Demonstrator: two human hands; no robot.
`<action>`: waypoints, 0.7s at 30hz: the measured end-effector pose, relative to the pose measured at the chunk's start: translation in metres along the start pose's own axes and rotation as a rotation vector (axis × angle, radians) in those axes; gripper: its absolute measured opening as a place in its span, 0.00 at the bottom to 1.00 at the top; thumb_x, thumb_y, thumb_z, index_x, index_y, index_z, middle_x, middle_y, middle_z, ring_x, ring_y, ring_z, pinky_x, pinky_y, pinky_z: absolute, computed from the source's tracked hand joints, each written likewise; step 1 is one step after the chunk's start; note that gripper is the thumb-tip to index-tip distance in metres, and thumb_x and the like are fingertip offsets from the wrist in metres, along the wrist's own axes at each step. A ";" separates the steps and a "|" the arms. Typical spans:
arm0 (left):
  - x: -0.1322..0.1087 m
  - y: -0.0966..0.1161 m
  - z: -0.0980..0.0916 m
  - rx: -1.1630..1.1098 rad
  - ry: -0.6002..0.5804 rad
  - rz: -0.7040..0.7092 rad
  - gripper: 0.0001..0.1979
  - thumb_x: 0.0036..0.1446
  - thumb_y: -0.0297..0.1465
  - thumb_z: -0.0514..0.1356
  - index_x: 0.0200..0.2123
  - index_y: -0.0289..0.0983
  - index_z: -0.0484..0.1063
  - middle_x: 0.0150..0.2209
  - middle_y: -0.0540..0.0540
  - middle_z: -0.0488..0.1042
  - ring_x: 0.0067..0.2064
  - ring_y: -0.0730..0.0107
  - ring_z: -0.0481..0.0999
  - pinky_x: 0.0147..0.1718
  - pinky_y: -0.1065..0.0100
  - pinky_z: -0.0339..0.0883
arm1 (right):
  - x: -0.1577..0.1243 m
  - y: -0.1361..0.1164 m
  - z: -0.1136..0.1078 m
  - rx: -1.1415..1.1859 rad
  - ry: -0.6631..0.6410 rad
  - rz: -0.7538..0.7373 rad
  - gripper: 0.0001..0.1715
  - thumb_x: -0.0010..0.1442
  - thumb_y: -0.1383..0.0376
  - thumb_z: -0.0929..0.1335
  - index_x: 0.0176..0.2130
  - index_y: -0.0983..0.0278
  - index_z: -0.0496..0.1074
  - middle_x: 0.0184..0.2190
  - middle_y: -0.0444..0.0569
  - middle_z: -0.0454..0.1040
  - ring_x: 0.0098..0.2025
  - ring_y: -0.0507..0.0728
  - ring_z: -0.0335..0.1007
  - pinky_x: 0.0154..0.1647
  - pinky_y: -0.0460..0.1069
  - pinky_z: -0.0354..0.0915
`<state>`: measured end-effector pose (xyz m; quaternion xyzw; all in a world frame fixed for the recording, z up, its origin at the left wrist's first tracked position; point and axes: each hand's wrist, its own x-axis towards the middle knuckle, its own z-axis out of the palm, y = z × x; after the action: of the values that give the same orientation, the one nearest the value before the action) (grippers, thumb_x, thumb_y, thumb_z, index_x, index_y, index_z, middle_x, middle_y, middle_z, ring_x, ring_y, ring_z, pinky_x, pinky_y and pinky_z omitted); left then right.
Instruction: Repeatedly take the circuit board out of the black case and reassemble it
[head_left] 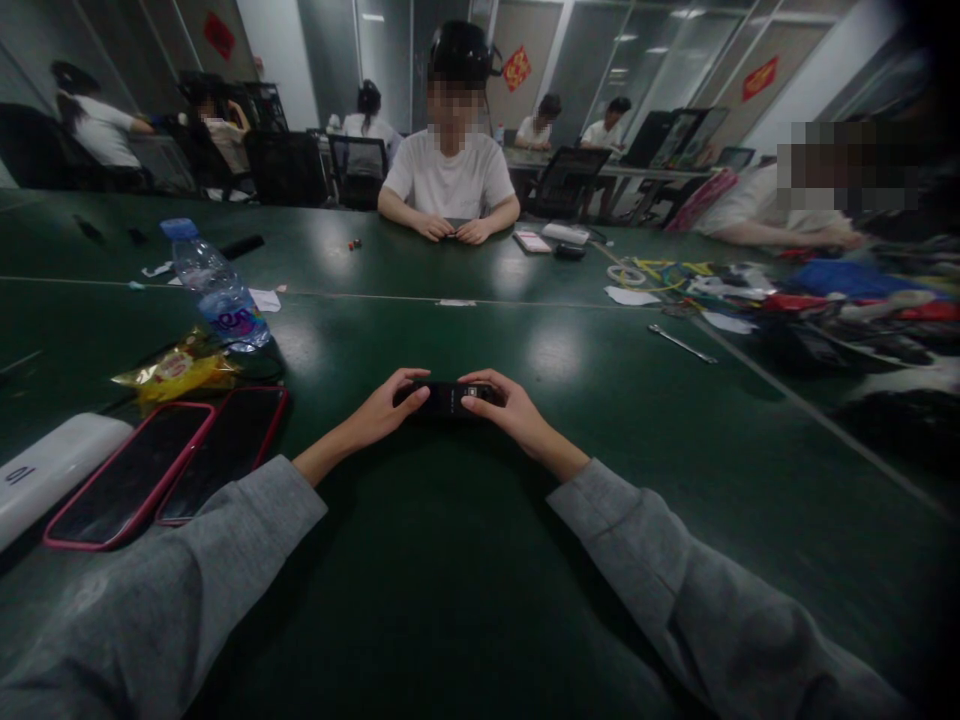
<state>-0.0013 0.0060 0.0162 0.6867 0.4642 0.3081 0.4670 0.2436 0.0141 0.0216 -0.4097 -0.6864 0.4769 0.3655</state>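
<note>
A small black oblong device (448,400) lies sideways between my two hands, just above or on the green table; I cannot tell if it touches the surface. My left hand (394,405) is closed on its left end, thumb across the near face. Its right end is gripped by my right hand (506,402), with the thumb beside a small lit patch that looks like a display. The fingers behind the device are partly hidden. Both forearms, in grey sleeves, reach forward over the table.
On the left are a water bottle (217,290), a yellow wrapper (176,370), two red-edged phones (135,475) (229,450) and a white power bank (56,470). A wrench (682,343) and tangled cables (675,275) lie right. A person in white (450,180) sits opposite.
</note>
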 end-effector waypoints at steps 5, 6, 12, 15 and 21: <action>-0.002 0.003 0.002 0.004 0.027 -0.023 0.28 0.62 0.50 0.50 0.59 0.43 0.59 0.55 0.40 0.68 0.54 0.55 0.70 0.52 0.52 0.65 | 0.001 0.005 0.000 0.053 0.049 0.009 0.20 0.55 0.55 0.72 0.47 0.58 0.71 0.44 0.48 0.73 0.45 0.58 0.71 0.47 0.56 0.67; -0.002 0.004 0.002 -0.012 0.026 -0.027 0.28 0.62 0.50 0.50 0.59 0.43 0.59 0.55 0.40 0.68 0.53 0.55 0.70 0.52 0.52 0.66 | 0.001 0.005 0.000 0.057 0.053 0.009 0.20 0.55 0.55 0.71 0.47 0.58 0.71 0.44 0.48 0.73 0.45 0.58 0.71 0.48 0.56 0.67; 0.000 0.002 0.001 -0.114 0.024 -0.009 0.26 0.61 0.48 0.53 0.57 0.39 0.61 0.55 0.39 0.68 0.54 0.56 0.70 0.53 0.54 0.65 | 0.001 0.004 0.000 0.052 0.018 0.030 0.21 0.56 0.55 0.71 0.48 0.58 0.70 0.45 0.49 0.72 0.46 0.58 0.71 0.48 0.57 0.68; 0.001 0.002 0.002 -0.122 0.024 0.003 0.26 0.61 0.48 0.53 0.56 0.38 0.63 0.53 0.39 0.69 0.54 0.57 0.70 0.53 0.55 0.65 | 0.000 0.002 0.000 0.045 0.001 0.031 0.20 0.57 0.55 0.70 0.48 0.58 0.69 0.46 0.49 0.71 0.47 0.59 0.70 0.48 0.57 0.68; 0.002 0.004 0.004 -0.095 0.042 0.009 0.27 0.61 0.48 0.54 0.55 0.36 0.64 0.53 0.39 0.70 0.53 0.57 0.70 0.53 0.56 0.63 | 0.001 0.004 0.001 -0.027 -0.014 -0.026 0.18 0.61 0.56 0.67 0.49 0.60 0.68 0.47 0.50 0.70 0.48 0.59 0.69 0.49 0.57 0.67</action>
<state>0.0043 0.0056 0.0180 0.6592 0.4556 0.3462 0.4879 0.2430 0.0157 0.0181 -0.4026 -0.7005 0.4656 0.3611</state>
